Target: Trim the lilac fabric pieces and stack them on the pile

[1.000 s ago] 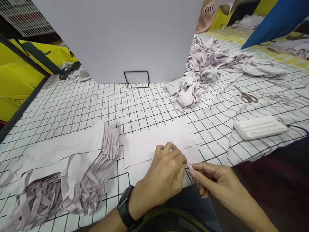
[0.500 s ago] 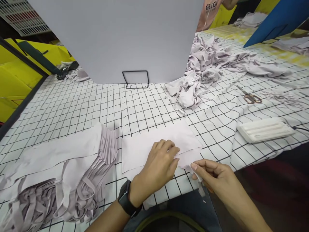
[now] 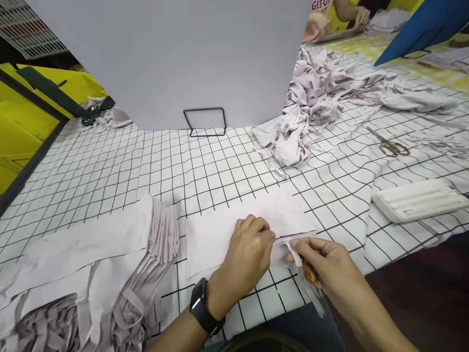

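Observation:
A flat pale lilac fabric piece [image 3: 220, 230] lies on the grid-patterned table cover [image 3: 146, 161] just in front of me. My left hand [image 3: 249, 254], with a black watch on its wrist, rests on the piece's near edge with fingers curled and pinching the cloth. My right hand [image 3: 322, 264] is closed on a narrow fabric strip [image 3: 306, 278] that runs from the piece's near right corner and hangs down past the table edge. Something orange shows inside the right palm; I cannot make it out.
A stack of the same lilac pieces [image 3: 91, 274] lies at the left. A loose heap of lilac cloth [image 3: 311, 102] lies at the back right, with scissors [image 3: 392, 145] and a white flat case [image 3: 417, 199] to the right. A grey board [image 3: 176, 58] stands behind. Another person's hands [image 3: 322, 22] work at the far table.
My left hand slid up along the piece's near edge and now pinches it. My right hand lifted the strip, which now hangs longer below the fingers.

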A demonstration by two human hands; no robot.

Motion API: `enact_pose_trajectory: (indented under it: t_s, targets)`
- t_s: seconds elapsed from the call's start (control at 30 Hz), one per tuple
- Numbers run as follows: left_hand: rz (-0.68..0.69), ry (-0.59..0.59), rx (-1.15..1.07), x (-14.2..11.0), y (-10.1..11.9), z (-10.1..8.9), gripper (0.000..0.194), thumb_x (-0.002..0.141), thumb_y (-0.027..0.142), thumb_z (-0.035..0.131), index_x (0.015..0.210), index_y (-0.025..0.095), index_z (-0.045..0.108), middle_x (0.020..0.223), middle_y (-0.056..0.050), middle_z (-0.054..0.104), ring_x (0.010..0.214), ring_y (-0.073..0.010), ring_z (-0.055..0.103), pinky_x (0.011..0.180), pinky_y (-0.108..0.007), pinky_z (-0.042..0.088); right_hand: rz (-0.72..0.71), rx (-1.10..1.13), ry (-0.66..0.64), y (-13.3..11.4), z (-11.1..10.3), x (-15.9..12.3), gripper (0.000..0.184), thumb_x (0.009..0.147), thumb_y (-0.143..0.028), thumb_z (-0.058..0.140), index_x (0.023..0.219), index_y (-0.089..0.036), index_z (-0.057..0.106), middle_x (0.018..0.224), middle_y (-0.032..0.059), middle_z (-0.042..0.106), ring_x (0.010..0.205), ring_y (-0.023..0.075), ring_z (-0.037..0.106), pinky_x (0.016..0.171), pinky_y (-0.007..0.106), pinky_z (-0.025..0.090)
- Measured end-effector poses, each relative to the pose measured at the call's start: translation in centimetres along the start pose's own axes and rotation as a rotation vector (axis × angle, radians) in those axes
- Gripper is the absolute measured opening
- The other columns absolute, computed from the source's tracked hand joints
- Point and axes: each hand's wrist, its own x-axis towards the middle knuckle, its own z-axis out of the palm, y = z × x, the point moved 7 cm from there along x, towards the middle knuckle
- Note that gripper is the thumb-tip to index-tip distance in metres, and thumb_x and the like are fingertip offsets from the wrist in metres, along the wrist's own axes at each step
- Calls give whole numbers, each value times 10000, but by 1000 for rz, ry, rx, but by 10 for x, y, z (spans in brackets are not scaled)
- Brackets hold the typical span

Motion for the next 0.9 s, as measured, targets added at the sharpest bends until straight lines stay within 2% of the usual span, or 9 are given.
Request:
enact_pose_trajectory:
  t_s: [0.17,0.3,0.53,0.9]
  targets:
    - [51,63,-7,-2,6,0,198,952,58,530,840,155,661,867,-28,640,827,-185,534,736,-359,424,3,67,70,-4,5,2,427,729,-537,808,576,-174,643,393,-48,464,362,59,367,365,177,273]
    - [89,93,22,-4,11,0,212,949,51,507,795,146,618,823,-21,610,815,-179,507,751,-357,417,9,88,79,-5,8,4,427,716,-515,818,553,-176,617,380,-51,458,351,51,369,368,168,253]
    - [172,32,192,-4,18,7,203,917,33,524,751,140,570,816,-27,558,841,-198,481,802,-383,423,5,92,66,-8,10,6,440,685,-516,836,530,-171,611,381,-51,453,341,39,342,367,171,218]
    - [162,37,174,-4,19,8,225,927,33,506,734,140,552,810,-32,534,831,-191,462,805,-368,439,0,84,13,-13,18,5,437,675,-473,838,505,-173,570,372,-64,418,347,32,316,370,173,204]
